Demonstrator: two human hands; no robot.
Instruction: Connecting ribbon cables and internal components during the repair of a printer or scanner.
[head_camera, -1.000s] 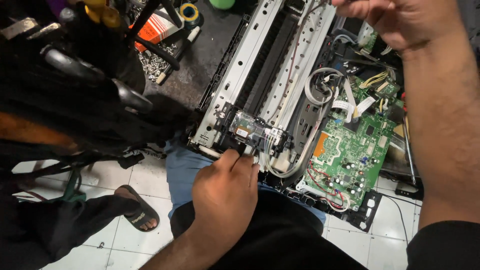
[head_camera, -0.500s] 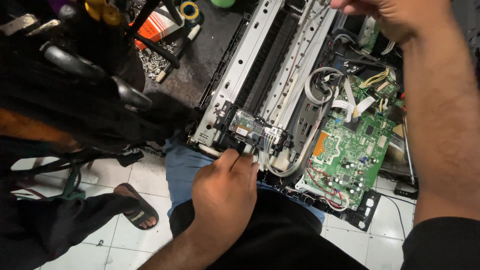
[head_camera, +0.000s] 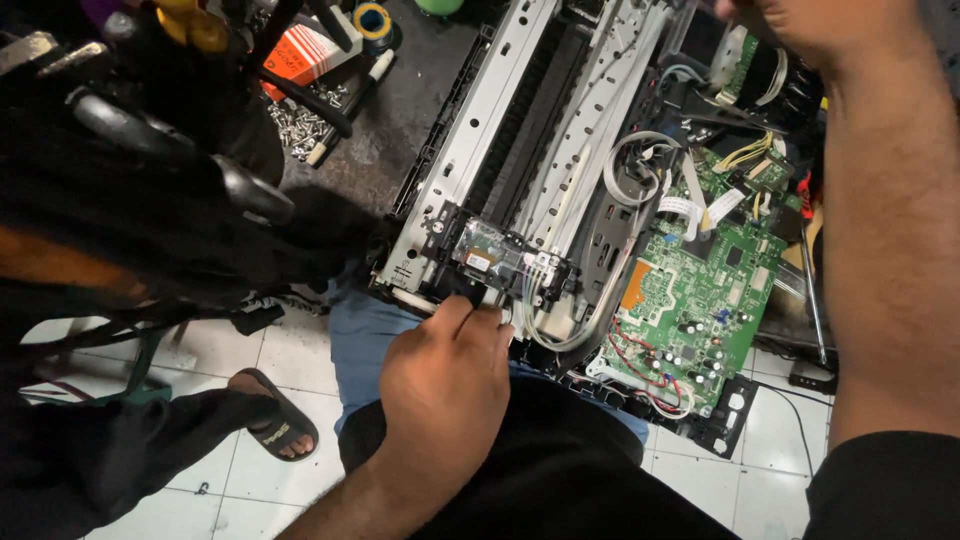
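An opened printer chassis (head_camera: 480, 130) lies across my lap, its metal rails and rollers bare. My left hand (head_camera: 445, 375) is at its near edge, fingertips pinched on the black print carriage (head_camera: 490, 262) with its white tubes. A green circuit board (head_camera: 700, 300) with red and white wires sits to the right of the carriage. My right hand (head_camera: 810, 25) rests on the printer's far end at the top of the view. Its fingers are cut off by the frame edge, and the forearm runs down the right side.
An orange box (head_camera: 300, 50), loose screws (head_camera: 290, 120) and a tape roll (head_camera: 377, 18) lie on the dark mat at top left. A black bundle of tools (head_camera: 150, 180) fills the left. A sandalled foot (head_camera: 265, 425) rests on white tiles. A screwdriver (head_camera: 812, 290) lies at right.
My right hand has slid upward, further out of the picture. My left hand stays pinched on the carriage with hardly any movement.
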